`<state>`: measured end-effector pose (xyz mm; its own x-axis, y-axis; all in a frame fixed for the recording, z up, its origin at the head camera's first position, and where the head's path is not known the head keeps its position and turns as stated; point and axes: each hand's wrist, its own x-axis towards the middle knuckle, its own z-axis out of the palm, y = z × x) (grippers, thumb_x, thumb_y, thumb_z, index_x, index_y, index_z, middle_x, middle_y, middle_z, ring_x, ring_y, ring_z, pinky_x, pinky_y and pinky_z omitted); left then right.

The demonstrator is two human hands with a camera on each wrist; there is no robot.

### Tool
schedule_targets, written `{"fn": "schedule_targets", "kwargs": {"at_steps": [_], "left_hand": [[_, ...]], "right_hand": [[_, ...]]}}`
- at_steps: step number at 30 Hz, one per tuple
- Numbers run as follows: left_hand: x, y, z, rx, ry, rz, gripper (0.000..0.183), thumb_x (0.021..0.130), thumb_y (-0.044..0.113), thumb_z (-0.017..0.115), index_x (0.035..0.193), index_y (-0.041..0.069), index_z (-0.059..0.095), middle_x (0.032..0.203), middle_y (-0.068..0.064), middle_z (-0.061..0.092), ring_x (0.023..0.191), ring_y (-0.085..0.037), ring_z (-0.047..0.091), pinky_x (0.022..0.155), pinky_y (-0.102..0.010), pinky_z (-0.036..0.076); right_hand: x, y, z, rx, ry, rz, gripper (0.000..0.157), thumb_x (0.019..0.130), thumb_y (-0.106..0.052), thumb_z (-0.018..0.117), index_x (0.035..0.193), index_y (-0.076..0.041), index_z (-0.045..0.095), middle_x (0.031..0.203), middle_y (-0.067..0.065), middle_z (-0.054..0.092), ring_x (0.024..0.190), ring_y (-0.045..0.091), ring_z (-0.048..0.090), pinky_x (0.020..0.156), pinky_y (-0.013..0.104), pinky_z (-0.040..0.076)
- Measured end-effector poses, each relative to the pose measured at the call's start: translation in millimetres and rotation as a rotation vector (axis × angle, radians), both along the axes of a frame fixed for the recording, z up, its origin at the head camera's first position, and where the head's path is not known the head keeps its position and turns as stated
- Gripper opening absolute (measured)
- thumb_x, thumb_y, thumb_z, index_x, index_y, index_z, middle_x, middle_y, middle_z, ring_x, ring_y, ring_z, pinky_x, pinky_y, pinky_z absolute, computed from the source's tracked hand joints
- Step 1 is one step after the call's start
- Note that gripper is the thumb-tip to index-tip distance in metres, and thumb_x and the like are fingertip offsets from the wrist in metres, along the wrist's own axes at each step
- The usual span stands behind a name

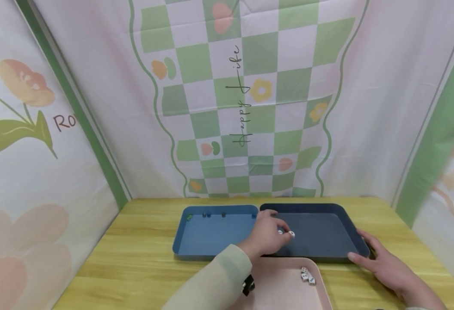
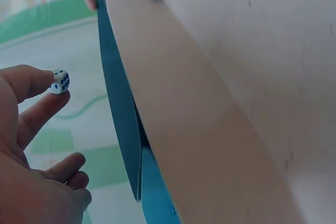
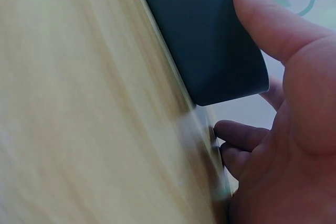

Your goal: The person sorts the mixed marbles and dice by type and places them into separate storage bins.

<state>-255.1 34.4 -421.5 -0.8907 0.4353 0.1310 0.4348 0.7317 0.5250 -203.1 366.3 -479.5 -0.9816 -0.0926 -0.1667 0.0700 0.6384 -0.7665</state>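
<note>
My left hand [image 1: 267, 234] is over the left part of the dark navy tray [image 1: 316, 239]. Between its thumb and a fingertip it pinches a white die [image 2: 60, 81] with blue pips, while the other fingers curl loosely. In the head view, another small white die [image 1: 280, 232] shows beside these fingers. My right hand [image 1: 385, 265] grips the navy tray's near right corner. Its thumb [image 3: 257, 11] presses on the near rim, and its other fingers lie round the side wall. Several white dice [image 1: 307, 276] sit together in the pink tray's right part.
The pink tray [image 1: 277, 260] stands nearest me, partly under my left forearm. Left of the navy tray is a blue tray [image 1: 211, 239] with several small dark pieces and a green piece [image 1: 189, 217] along its far side. All stand on a wood-grain table [image 1: 126, 249] before a patterned curtain.
</note>
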Motion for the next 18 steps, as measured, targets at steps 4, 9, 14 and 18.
{"fn": "schedule_targets", "kwargs": {"at_steps": [4, 9, 14, 18], "left_hand": [[-8.9, -6.8, 2.4, 0.008, -0.012, 0.046, 0.013, 0.095, 0.036, 0.069, 0.084, 0.033, 0.075, 0.141, 0.004, 0.05, 0.139, -0.015, 0.034, 0.111, -0.043, 0.032], [-18.5, -12.1, 4.1, -0.024, -0.01, 0.078, 0.014, 0.096, 0.035, 0.068, 0.086, 0.03, 0.077, 0.087, 0.015, 0.067, 0.139, -0.015, 0.035, 0.112, -0.042, 0.029], [-23.7, -15.7, 5.8, -0.029, -0.043, 0.123, 0.016, 0.097, 0.035, 0.067, 0.087, 0.027, 0.078, 0.064, 0.019, 0.058, 0.138, -0.017, 0.036, 0.11, -0.04, 0.031], [-26.4, -16.9, 8.1, -0.024, -0.06, 0.152, 0.016, 0.096, 0.036, 0.068, 0.087, 0.027, 0.077, 0.071, 0.017, 0.062, 0.137, -0.017, 0.037, 0.109, -0.039, 0.032]], "right_hand": [[-1.2, 0.9, -0.2, -0.008, -0.013, -0.002, 0.095, 0.1, -0.046, 0.058, 0.159, -0.006, -0.004, 0.151, 0.044, 0.001, 0.131, 0.067, 0.009, 0.094, 0.075, 0.025], [-1.6, 1.3, -2.2, -0.034, -0.006, -0.002, 0.095, 0.1, -0.043, 0.06, 0.159, -0.005, -0.004, 0.151, 0.044, 0.001, 0.132, 0.067, 0.008, 0.096, 0.076, 0.023], [-2.1, 1.3, -2.1, -0.067, -0.003, 0.004, 0.093, 0.1, -0.039, 0.061, 0.159, -0.004, -0.003, 0.151, 0.045, -0.001, 0.132, 0.068, 0.006, 0.097, 0.076, 0.02], [-2.3, 1.8, -0.8, -0.032, 0.004, 0.004, 0.095, 0.1, -0.041, 0.061, 0.159, -0.003, -0.003, 0.15, 0.046, 0.001, 0.131, 0.068, 0.007, 0.097, 0.076, 0.021]]}}
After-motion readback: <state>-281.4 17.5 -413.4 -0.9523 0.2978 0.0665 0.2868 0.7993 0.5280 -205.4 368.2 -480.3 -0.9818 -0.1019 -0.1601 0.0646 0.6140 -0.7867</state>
